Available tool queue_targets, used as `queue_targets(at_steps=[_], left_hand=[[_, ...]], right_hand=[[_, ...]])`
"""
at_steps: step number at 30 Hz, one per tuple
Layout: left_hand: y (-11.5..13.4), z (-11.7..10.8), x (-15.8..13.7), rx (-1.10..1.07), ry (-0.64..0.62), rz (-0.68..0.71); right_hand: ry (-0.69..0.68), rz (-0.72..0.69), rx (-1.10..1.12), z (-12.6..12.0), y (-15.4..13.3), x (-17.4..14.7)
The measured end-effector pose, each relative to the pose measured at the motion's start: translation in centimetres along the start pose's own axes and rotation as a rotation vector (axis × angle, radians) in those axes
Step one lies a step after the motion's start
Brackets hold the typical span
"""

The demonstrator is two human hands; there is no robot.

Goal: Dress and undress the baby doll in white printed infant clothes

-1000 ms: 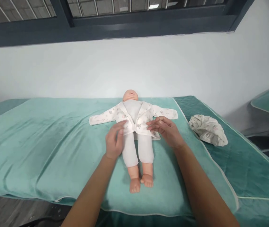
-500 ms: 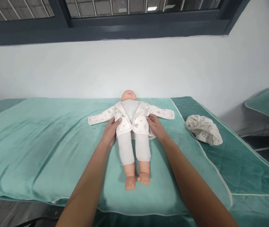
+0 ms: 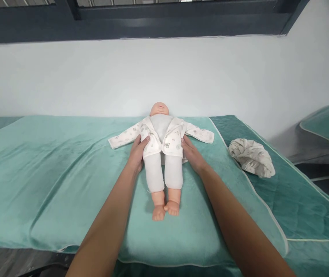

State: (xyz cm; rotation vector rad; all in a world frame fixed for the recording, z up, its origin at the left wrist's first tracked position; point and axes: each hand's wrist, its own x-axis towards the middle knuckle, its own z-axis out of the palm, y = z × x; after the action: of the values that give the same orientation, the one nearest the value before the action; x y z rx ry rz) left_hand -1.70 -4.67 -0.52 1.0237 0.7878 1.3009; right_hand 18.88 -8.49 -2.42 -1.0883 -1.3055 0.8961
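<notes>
A baby doll [image 3: 159, 121] lies on its back on the green sheet, head toward the wall and bare feet toward me. It has a white cloth body and wears a white printed baby jacket [image 3: 173, 139], open at the front, with both sleeves spread sideways. My left hand [image 3: 137, 153] holds the doll's side at the waist, thumb over the jacket front and fingers partly hidden behind it. On the opposite side, my right hand [image 3: 192, 154] clasps the doll's waist, its fingertips partly hidden by the jacket.
A crumpled white printed cloth [image 3: 251, 157] lies to the right on the darker green quilted cover [image 3: 303, 207]. The light green sheet [image 3: 51, 173] stretches left. A white wall [image 3: 153, 77] rises behind the bed, below a dark window frame [image 3: 167, 25].
The doll has shifted slightly away from me toward the wall, my hands moving with it. Its feet have come closer together. The view has tipped down a little.
</notes>
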Motion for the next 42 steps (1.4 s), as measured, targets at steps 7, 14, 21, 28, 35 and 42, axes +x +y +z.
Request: queue_targets(at_steps=[7, 14, 21, 28, 35, 42], left_hand=[[-0.2, 0.5, 1.1, -0.035, 0.028, -0.023], [-0.5, 0.5, 1.7, -0.092, 0.051, -0.031], [-0.5, 0.4, 1.9, -0.115, 0.008, -0.049], [-0.6, 0.2, 1.7, -0.102, 0.012, -0.05], [-0.3, 0.4, 1.2, -0.049, 0.091, -0.041], [-0.8, 0.1, 0.9, 0.028, 0.243, 0.015]], right_hand=[[0.002, 0.025, 0.021, 0.0, 0.8, 0.9], [0.005, 0.013, 0.066, 0.0, 0.7, 1.4], [0.015, 0.035, 0.036, -0.2, 0.6, 1.1], [0.034, 0.016, 0.052, -0.2, 1.1, 1.2], [0.099, 0.024, 0.029, -0.1, 0.9, 1.2], [0.173, 0.021, 0.089, 0.0, 1.8, 1.3]])
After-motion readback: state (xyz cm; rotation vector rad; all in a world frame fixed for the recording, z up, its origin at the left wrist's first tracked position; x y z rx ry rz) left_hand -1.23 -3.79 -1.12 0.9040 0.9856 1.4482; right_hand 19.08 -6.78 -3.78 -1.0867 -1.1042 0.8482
